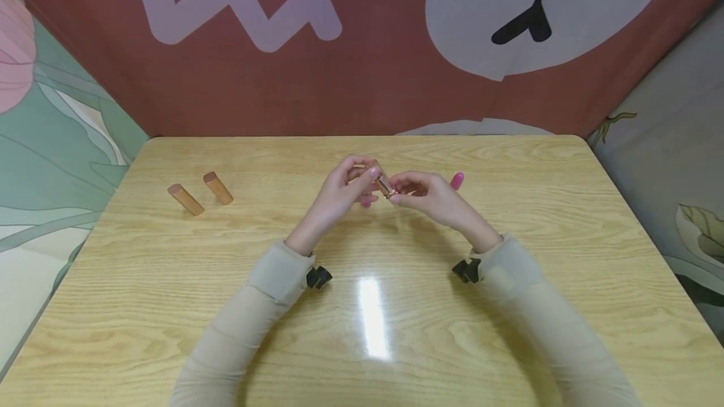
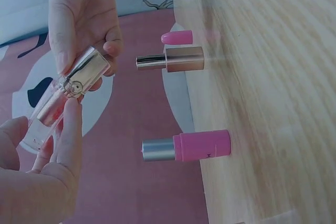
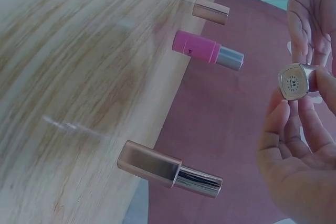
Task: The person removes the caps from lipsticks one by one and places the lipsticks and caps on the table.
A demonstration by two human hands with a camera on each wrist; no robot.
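In the head view a lipstick [image 1: 386,186] with a shiny metallic base and a clear cap is between my two hands, above the table. My left hand [image 1: 342,187] grips the clear cap [image 2: 38,132], and a reddish part shows through it. With thumb and fingers my right hand [image 1: 432,193] pinches the metallic base [image 2: 86,67]. A round printed label [image 3: 294,83] is on the base's end in the right wrist view. Below the hands stand a pink lipstick tube [image 2: 207,145] with a silver neck and a rose-gold tube [image 2: 184,59], both upright and without caps.
A pink bullet-shaped piece [image 1: 457,181] stands just beyond my right hand. Two orange-brown tubes [image 1: 185,200] [image 1: 217,188] stand on the left of the wooden table [image 1: 170,306]. A red printed cloth [image 1: 362,93] rises behind the table's back edge.
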